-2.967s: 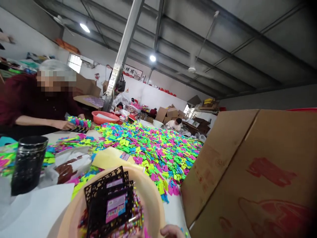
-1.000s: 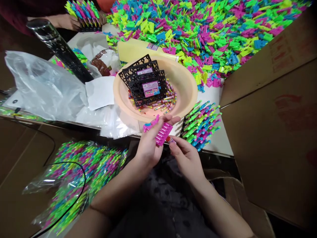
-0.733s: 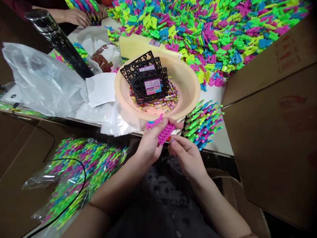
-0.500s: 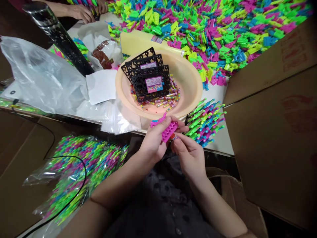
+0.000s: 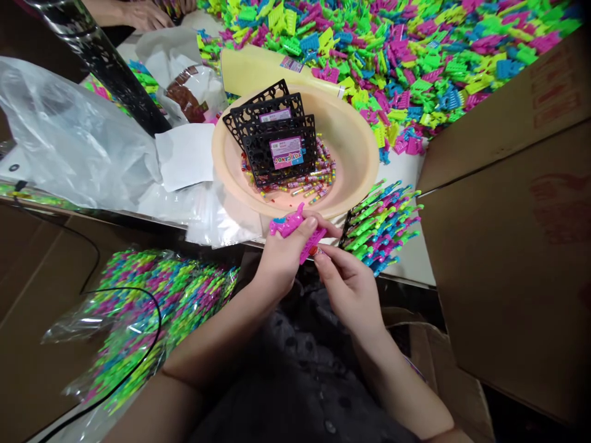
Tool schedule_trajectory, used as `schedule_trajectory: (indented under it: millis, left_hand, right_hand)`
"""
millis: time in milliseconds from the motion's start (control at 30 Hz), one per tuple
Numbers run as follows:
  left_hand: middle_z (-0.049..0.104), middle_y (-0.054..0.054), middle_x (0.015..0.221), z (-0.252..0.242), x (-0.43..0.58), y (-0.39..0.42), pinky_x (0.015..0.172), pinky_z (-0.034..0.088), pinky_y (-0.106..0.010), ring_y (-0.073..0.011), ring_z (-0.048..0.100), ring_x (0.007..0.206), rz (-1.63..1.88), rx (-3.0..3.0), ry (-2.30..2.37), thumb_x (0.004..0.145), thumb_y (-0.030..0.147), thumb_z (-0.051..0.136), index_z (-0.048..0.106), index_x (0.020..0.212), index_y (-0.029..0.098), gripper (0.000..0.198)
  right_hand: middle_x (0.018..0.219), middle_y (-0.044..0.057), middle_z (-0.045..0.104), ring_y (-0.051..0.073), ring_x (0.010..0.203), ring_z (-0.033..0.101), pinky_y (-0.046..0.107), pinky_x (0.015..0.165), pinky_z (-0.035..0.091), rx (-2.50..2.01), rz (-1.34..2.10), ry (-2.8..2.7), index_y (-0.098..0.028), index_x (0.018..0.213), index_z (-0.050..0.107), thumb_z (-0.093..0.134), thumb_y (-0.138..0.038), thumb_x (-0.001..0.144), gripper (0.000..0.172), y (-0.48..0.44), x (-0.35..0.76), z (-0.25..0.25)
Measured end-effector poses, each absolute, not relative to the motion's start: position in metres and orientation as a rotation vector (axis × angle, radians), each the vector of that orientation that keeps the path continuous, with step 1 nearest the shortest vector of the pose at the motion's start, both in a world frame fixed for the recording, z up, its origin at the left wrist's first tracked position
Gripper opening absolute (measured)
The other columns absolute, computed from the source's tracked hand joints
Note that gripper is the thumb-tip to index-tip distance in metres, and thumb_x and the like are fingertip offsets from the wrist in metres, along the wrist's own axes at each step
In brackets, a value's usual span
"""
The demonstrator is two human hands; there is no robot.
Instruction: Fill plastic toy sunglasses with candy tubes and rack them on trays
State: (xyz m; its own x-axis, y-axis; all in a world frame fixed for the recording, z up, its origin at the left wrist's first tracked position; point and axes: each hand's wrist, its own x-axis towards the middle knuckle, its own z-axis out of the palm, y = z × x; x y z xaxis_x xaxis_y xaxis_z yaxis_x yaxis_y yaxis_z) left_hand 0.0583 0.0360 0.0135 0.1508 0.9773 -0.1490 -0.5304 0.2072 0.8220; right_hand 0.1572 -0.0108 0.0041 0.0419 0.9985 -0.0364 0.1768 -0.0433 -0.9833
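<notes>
My left hand is closed around a pink plastic toy with a blue spot and a ridged lower part. Between the thumb and fingers of my right hand is a small candy tube with a red end, held against the toy's lower edge. Most of the tube is hidden by my fingers. Just beyond my hands stands a peach basin. In it lie several small candy tubes and black lattice racks with "Toy Candy" labels.
Right of the basin, a black rack holds many colourful toys. A heap of loose toys covers the table behind. Cardboard boxes stand at right. Bagged toys lie lower left, below a black pole. Another person's hand is top left.
Both hands have shifted slightly left. The pink toy has turned, so its upper part shows more and its ridged side less. The red tube end remains at its edge.
</notes>
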Motion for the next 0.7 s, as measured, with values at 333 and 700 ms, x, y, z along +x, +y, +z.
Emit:
schedule_trajectory:
  millis: [333, 700]
  left_hand:
    - [0.049, 0.001, 0.135, 0.029, 0.053, 0.026, 0.114, 0.020, -0.034, -0.0208, 0.026, 0.135, 1.205, 0.799, 0.813, 0.084, 0.025, 0.049, 0.067, 0.104, 0.022, 0.027]
    - [0.056, 0.000, 0.128, 0.026, 0.066, 0.025, 0.111, 0.027, -0.037, -0.0204, 0.036, 0.131, 1.304, 0.777, 0.862, 0.084, 0.031, 0.050, 0.068, 0.099, 0.024, 0.024]
  right_hand:
    - [0.064, -0.003, 0.049, 0.013, 0.061, 0.049, 0.024, 0.061, 0.043, -1.291, 0.676, -1.882, -0.023, 0.128, 0.043, 0.051, -0.021, 0.080, 0.049, -0.001, 0.175, 0.014]
    - [0.076, 0.001, 0.060, 0.016, 0.071, 0.057, 0.027, 0.066, 0.045, -1.261, 0.591, -1.796, -0.019, 0.119, 0.045, 0.054, -0.019, 0.082, 0.038, -0.005, 0.182, 0.015]
